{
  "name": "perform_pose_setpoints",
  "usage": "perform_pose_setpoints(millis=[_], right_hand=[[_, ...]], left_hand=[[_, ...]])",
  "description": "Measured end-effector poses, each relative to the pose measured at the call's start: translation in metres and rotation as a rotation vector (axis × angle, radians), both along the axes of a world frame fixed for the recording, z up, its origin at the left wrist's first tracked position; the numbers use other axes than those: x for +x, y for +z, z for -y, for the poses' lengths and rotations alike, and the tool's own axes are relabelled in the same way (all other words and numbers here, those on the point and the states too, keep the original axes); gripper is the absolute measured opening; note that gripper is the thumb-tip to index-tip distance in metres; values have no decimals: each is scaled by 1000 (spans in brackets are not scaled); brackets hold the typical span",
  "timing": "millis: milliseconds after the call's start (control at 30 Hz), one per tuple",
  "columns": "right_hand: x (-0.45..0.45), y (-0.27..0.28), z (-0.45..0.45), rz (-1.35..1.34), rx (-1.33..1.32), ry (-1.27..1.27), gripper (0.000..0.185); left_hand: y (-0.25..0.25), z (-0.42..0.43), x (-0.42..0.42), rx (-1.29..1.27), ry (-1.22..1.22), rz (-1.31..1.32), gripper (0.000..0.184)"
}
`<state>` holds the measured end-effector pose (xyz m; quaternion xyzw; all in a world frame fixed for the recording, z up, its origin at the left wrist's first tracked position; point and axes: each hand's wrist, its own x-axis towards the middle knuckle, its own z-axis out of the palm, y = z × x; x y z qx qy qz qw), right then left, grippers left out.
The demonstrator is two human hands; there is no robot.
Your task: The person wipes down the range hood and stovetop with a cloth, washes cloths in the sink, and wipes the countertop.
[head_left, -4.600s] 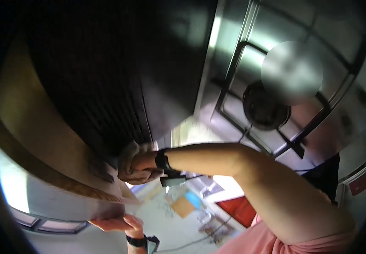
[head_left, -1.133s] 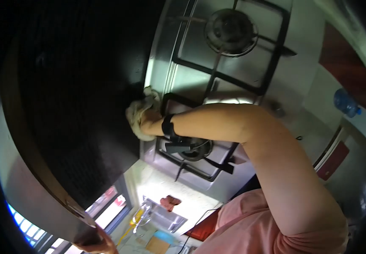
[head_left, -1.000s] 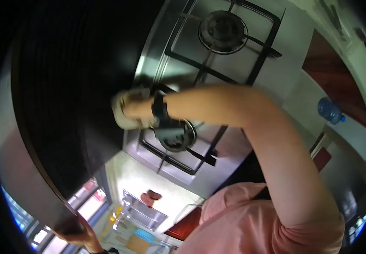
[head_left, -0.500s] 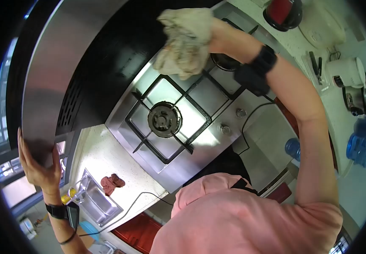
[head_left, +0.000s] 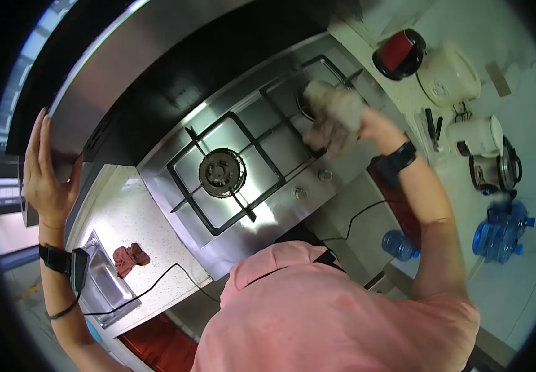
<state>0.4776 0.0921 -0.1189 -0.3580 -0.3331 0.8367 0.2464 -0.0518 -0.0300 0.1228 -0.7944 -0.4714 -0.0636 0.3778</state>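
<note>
My right hand (head_left: 372, 127) grips a crumpled, stained pale cloth (head_left: 336, 115), blurred by motion, over the right burner of the steel gas stove (head_left: 280, 211). The cloth partly hides that burner and its grate. My left hand (head_left: 50, 180) lies with stretched fingers against the lower left end of the range hood's steel panel (head_left: 110, 68). Below the hood's black underside (head_left: 175, 93), the left burner (head_left: 222, 173) shows fully inside its black grate.
A sink (head_left: 104, 282) and a brown-red cloth (head_left: 130, 258) are at lower left. At right are a red-and-black appliance (head_left: 399, 54), a cream container (head_left: 449, 74), a white pot (head_left: 475, 135), a steel cooker (head_left: 494, 170) and blue bottles (head_left: 497, 239). A black cable crosses the counter.
My right hand has moved the cloth from the hood's dark underside, out over the right burner. My left hand stays at the hood's panel. The view has swung to show more of the stove and counter.
</note>
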Motion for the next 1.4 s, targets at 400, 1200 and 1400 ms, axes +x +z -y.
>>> perform_pose_setpoints(millis=[400,1200,1400], right_hand=[[-138,-127,40,578,444,278,27],[-132,-36,139,12,-91,834,30],[-121,8,66,32,107,574,24]], left_hand=[[-5,1,-5,60,-13,-17,74],[3,14,5,16,-24,124,99],[9,15,2,-59,-77,143,86]])
